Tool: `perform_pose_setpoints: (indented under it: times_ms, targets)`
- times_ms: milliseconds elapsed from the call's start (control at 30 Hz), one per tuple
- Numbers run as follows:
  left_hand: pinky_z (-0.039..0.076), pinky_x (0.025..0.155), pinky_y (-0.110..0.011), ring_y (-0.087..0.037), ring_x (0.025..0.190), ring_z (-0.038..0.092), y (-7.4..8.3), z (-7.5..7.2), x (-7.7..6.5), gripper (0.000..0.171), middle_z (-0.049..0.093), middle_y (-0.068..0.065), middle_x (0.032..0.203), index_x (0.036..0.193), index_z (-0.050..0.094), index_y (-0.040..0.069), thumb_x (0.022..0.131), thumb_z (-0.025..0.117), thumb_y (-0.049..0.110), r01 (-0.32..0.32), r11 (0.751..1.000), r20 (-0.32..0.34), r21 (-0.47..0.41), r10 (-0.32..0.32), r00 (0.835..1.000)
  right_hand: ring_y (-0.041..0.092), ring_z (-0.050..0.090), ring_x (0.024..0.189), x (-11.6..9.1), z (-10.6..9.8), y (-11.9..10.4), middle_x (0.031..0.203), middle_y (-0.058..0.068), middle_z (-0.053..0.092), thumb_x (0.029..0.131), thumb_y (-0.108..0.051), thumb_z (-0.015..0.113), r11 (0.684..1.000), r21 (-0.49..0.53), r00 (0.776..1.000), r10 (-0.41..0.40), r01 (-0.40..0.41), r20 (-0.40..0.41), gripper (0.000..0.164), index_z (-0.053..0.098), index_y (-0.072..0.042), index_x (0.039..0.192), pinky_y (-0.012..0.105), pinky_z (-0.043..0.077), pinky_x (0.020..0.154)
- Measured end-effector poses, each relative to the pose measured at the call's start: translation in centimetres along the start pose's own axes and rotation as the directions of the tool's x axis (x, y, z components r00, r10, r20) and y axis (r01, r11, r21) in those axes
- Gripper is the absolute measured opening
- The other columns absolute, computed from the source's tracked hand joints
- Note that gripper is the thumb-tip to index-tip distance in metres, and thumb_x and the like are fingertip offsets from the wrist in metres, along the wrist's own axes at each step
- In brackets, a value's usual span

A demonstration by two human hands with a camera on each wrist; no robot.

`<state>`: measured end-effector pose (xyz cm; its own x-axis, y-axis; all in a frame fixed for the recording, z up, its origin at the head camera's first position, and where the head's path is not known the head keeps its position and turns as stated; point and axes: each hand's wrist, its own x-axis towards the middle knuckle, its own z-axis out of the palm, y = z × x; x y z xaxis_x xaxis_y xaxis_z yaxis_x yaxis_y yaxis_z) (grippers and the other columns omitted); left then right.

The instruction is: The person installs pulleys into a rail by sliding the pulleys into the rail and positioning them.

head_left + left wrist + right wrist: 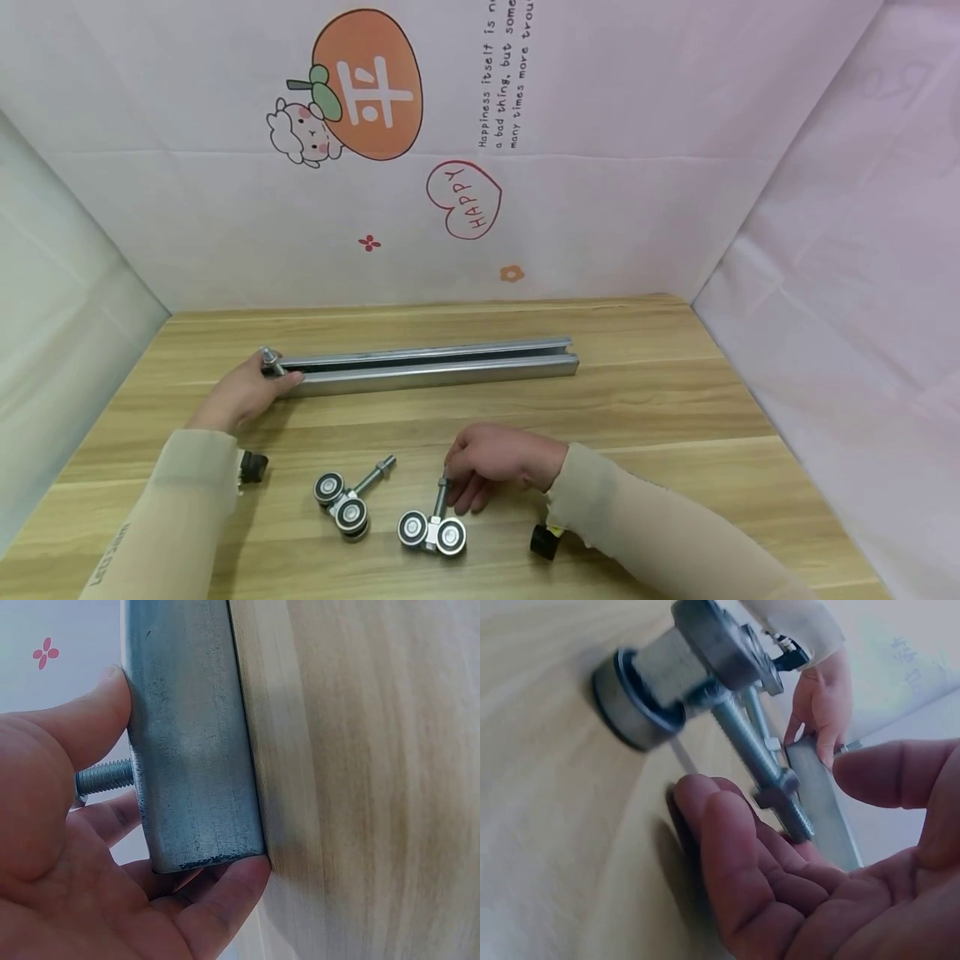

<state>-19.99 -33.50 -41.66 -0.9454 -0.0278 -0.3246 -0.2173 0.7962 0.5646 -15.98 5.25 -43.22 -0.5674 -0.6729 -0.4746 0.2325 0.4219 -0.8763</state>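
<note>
A grey metal channel rail (427,379) lies across the table, its slot facing up. My left hand (243,392) grips its left end, with fingertips curled under the end in the left wrist view. A threaded bolt (105,777) sticks out of the slot between thumb and fingers; whatever it joins inside is hidden. My right hand (495,462) is at the bolt end of a roller trolley (432,533) with black-rimmed wheels. In the right wrist view the thumb stands apart from that trolley's bolt (754,754), and the loosely bent fingers lie close beside it. Whether they touch is unclear.
A second roller trolley (342,504) lies left of the first, its bolt pointing up and right. The wood-grain table (645,417) is bordered at the back by a printed white cloth (600,217) and by white cloth at both sides.
</note>
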Motion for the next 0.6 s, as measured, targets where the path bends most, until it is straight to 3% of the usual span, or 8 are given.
perform_pose_setpoints:
  times_ms: [233,433,600]
  targets:
    - [0.024,0.103,-0.073,-0.065,0.131,0.023,0.1,0.1,-0.1,0.093,0.025,-0.045,0.146,0.149,0.025,-0.008,0.096,0.051,0.064,0.009,1.000,0.002,-0.010,-0.009,1.000,0.035,0.072,0.078,0.2,0.0,0.5,0.092,0.029,0.070,0.092,-0.007,0.057,0.984,0.176,0.998,0.020,-0.029,0.055,0.018,0.062,0.008,0.100,0.037,0.060,0.063]
    - [0.028,0.101,-0.072,-0.064,0.129,0.029,0.1,0.1,-0.2,0.086,0.032,-0.044,0.142,0.146,0.030,-0.007,0.098,0.051,0.060,-0.012,1.000,-0.011,-0.001,0.012,1.000,0.029,0.071,0.080,0.3,0.3,1.0,0.097,0.029,0.069,0.093,-0.009,0.059,0.936,0.347,0.997,0.033,-0.057,0.075,0.019,0.062,0.007,0.103,0.038,0.060,0.070]
    - [0.028,0.101,-0.072,-0.063,0.129,0.030,0.1,0.0,-0.2,0.084,0.033,-0.044,0.141,0.146,0.030,-0.008,0.098,0.052,0.059,-0.011,1.000,-0.006,-0.002,0.011,1.000,0.025,0.070,0.077,0.2,0.8,1.3,0.093,0.024,0.069,0.095,-0.012,0.060,0.917,0.397,0.998,0.031,-0.049,0.050,0.021,0.064,0.006,0.104,0.037,0.059,0.072]
